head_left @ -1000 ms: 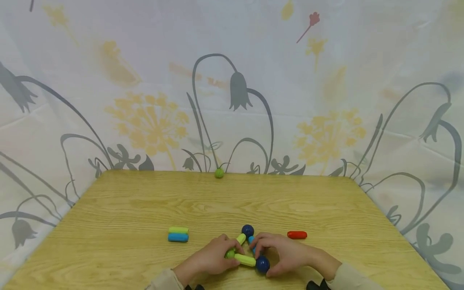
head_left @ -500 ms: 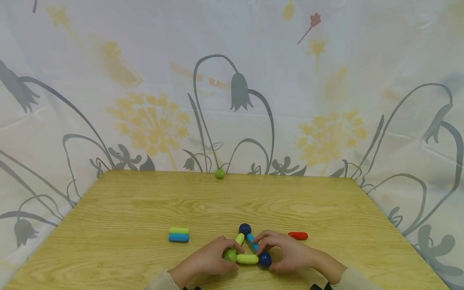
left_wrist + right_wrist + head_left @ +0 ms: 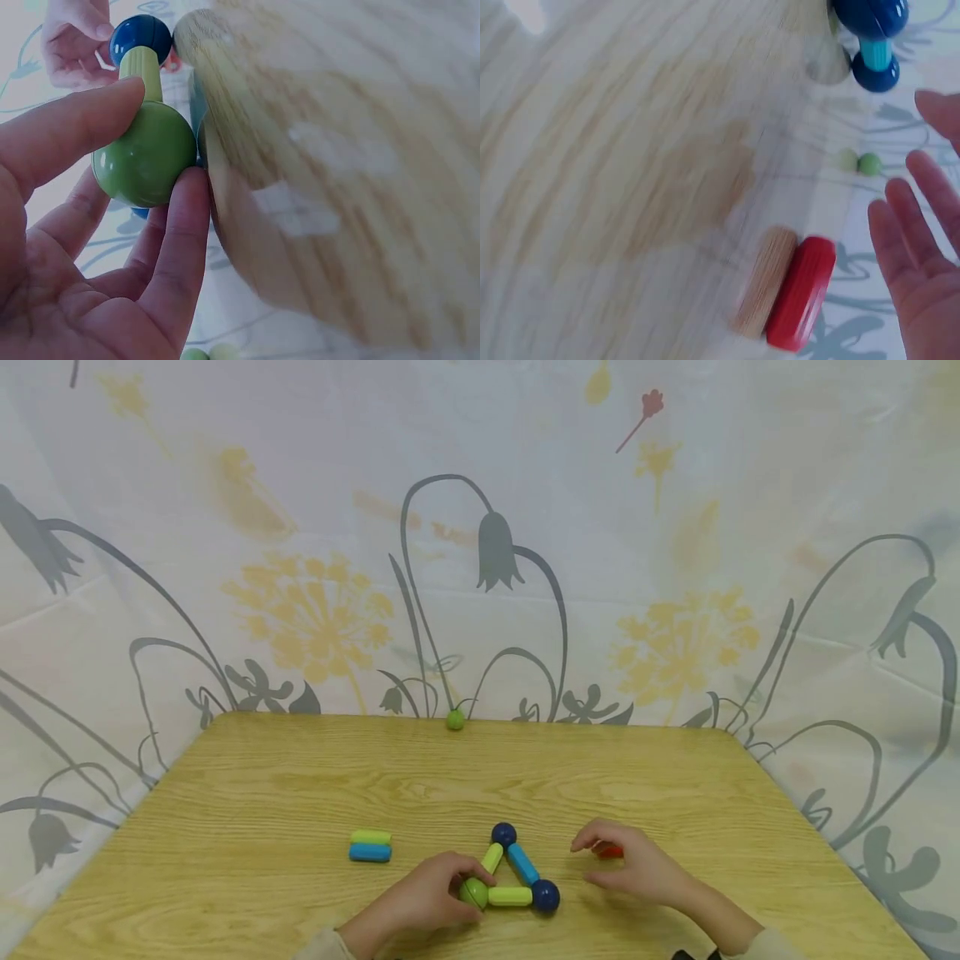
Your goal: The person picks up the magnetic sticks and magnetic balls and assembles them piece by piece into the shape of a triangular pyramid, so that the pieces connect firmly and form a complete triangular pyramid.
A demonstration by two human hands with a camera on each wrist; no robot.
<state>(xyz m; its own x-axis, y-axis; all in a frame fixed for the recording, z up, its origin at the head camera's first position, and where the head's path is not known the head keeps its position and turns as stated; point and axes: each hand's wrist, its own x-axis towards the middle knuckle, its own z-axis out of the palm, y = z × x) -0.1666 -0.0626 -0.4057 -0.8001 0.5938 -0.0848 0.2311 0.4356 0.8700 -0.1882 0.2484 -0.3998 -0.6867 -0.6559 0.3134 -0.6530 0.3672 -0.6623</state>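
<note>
A flat triangle of toy balls and rods lies on the wooden table [image 3: 420,789]. Its corners are a green ball [image 3: 473,893] and two dark blue balls [image 3: 545,896]; two sides are yellow-green rods [image 3: 510,897] and one is a blue rod [image 3: 523,864]. My left hand [image 3: 427,893] pinches the green ball between thumb and fingers, plainest in the left wrist view. Apart from the triangle on the right, my right hand [image 3: 637,864] holds nothing, its fingers loosely bent. A red rod [image 3: 802,292] lies close to those fingers, partly hidden by them in the head view.
Left of the triangle, a yellow-green rod [image 3: 371,837] and a blue rod [image 3: 371,852] lie side by side. A small green ball [image 3: 455,719] sits at the table's far edge, before a flower-patterned cloth [image 3: 480,635].
My right hand has let go of the triangle's right corner and moved right, up to the red rod. My left hand stays at the green ball.
</note>
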